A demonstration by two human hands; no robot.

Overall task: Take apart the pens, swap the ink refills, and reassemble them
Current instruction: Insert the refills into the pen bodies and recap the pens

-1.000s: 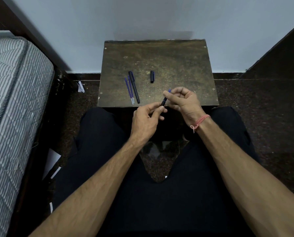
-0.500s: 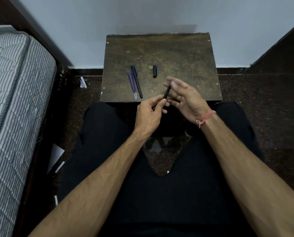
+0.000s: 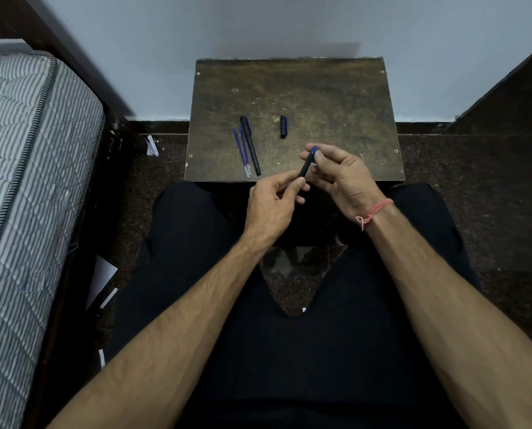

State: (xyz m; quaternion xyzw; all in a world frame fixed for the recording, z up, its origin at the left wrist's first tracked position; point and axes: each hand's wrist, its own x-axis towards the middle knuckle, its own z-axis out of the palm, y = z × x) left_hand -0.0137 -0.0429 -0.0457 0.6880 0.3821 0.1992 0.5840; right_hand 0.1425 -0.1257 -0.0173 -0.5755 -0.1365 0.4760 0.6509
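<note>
Left hand: I see my left hand (image 3: 269,209) pinching the lower end of a black pen barrel (image 3: 307,165) between thumb and curled fingers, just over the near edge of the table.
Right hand: my right hand (image 3: 340,176) has its thumb and forefinger closed on the upper end of the same barrel, the other fingers loosely curled beneath it.
Held pen: the barrel slants up and to the right, and I can make out a small blue tip (image 3: 315,147) poking out at its top.
Table: a small worn dark wooden table (image 3: 320,97) stands against the wall, right in front of my knees.
On the table: a second black pen (image 3: 250,144) lies to the left, with two blue ink refills (image 3: 242,151) just beside it on its left, nearly parallel; I cannot tell whether they touch.
Cap: a short black cap (image 3: 284,126) lies apart, further back, right of the pen.
Wrist: a pink thread bracelet (image 3: 374,212) sits on my right wrist.
Left side: a striped mattress (image 3: 20,168).
</note>
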